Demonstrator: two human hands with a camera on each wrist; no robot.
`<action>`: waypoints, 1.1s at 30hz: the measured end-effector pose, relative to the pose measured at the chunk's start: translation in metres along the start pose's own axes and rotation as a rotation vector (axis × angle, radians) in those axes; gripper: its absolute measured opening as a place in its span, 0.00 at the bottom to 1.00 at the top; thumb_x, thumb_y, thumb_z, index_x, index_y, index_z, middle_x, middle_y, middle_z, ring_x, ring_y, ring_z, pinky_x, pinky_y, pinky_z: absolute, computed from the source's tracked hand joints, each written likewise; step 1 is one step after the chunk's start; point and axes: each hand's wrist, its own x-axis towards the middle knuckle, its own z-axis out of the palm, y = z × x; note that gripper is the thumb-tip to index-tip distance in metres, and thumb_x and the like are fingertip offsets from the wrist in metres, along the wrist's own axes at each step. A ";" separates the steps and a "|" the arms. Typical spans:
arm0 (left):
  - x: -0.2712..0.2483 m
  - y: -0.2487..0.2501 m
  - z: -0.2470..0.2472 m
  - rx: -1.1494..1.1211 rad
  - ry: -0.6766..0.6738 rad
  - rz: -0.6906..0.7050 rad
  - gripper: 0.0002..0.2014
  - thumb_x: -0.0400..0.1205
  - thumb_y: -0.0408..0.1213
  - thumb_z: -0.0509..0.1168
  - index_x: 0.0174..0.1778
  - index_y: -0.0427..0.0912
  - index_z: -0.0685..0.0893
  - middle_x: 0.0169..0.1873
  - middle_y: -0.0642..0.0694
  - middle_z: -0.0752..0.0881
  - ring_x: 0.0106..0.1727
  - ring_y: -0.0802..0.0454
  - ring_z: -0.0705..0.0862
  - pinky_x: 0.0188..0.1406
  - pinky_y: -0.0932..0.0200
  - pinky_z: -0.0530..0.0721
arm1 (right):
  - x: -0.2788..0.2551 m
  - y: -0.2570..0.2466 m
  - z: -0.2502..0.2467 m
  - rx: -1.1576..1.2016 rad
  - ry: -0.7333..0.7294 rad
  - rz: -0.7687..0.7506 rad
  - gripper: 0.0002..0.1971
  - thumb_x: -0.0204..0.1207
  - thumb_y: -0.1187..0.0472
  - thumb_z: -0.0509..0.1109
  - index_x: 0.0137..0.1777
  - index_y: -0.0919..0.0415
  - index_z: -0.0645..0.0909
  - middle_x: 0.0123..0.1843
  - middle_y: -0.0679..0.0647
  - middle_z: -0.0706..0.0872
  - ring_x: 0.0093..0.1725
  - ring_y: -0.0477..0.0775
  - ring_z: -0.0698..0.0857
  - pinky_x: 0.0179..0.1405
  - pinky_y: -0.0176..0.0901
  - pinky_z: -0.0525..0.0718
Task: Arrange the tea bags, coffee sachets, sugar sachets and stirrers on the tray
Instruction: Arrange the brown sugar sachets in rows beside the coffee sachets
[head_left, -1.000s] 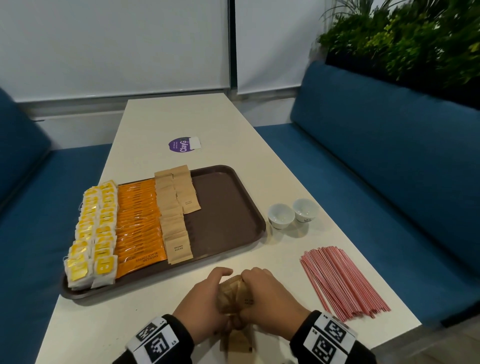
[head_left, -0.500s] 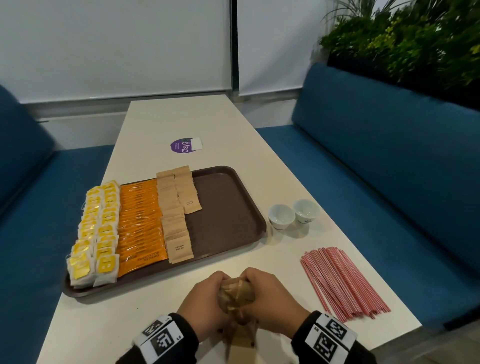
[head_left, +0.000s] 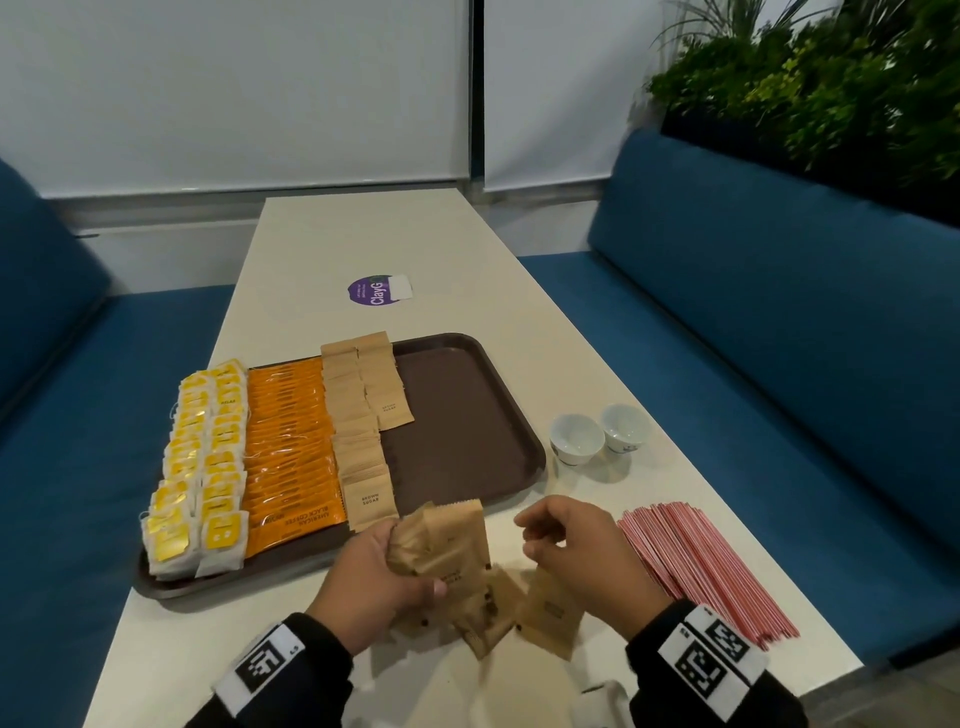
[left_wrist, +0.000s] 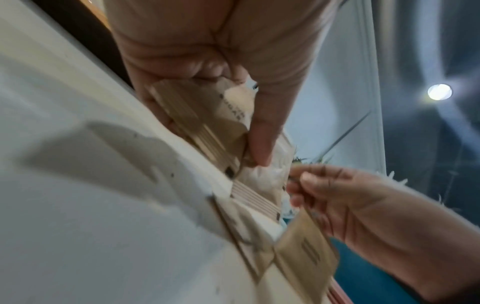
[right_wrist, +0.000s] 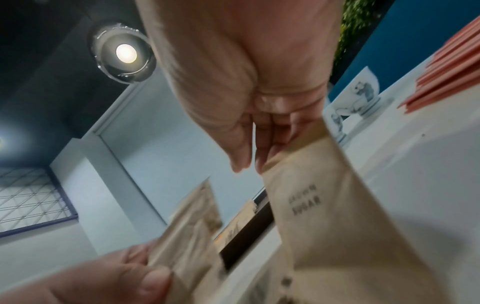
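Note:
The brown tray carries yellow tea bags at its left, orange coffee sachets beside them, then two rows of brown sugar sachets. My left hand grips a fanned stack of brown sugar sachets just in front of the tray's near edge; in the left wrist view the thumb presses on that stack. My right hand hovers to the stack's right, fingers loosely curled, nothing visibly pinched. Loose sugar sachets lie below both hands. Red stirrers lie on the table at the right.
Two small white cups stand between the tray and the stirrers. A purple sticker sits on the table beyond the tray. Blue benches flank the table, with plants behind the right one. The tray's right half is bare.
Both hands were clasped round the sugar stack near the table's front edge. The right hand has let go and moved right; the left has lifted the stack toward the tray. Some sachets now lie loose.

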 end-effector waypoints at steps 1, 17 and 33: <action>0.001 0.000 -0.002 -0.005 0.001 0.009 0.23 0.64 0.22 0.78 0.44 0.52 0.79 0.43 0.47 0.87 0.43 0.52 0.87 0.31 0.60 0.87 | 0.000 0.001 0.003 -0.037 -0.041 0.019 0.13 0.75 0.70 0.69 0.49 0.49 0.82 0.44 0.44 0.84 0.43 0.37 0.81 0.38 0.21 0.77; 0.001 -0.006 -0.010 -0.117 -0.040 -0.009 0.20 0.69 0.21 0.74 0.50 0.46 0.80 0.43 0.49 0.88 0.36 0.63 0.87 0.29 0.69 0.83 | -0.021 -0.009 -0.003 -0.615 -0.420 0.061 0.22 0.63 0.55 0.80 0.49 0.49 0.70 0.56 0.49 0.74 0.51 0.48 0.73 0.48 0.38 0.75; -0.008 0.002 -0.004 -0.223 -0.138 -0.009 0.20 0.73 0.19 0.70 0.56 0.42 0.79 0.44 0.47 0.89 0.39 0.59 0.89 0.31 0.65 0.85 | 0.008 -0.041 0.019 -0.132 -0.062 -0.202 0.06 0.83 0.62 0.60 0.45 0.51 0.71 0.40 0.42 0.76 0.40 0.40 0.76 0.38 0.31 0.75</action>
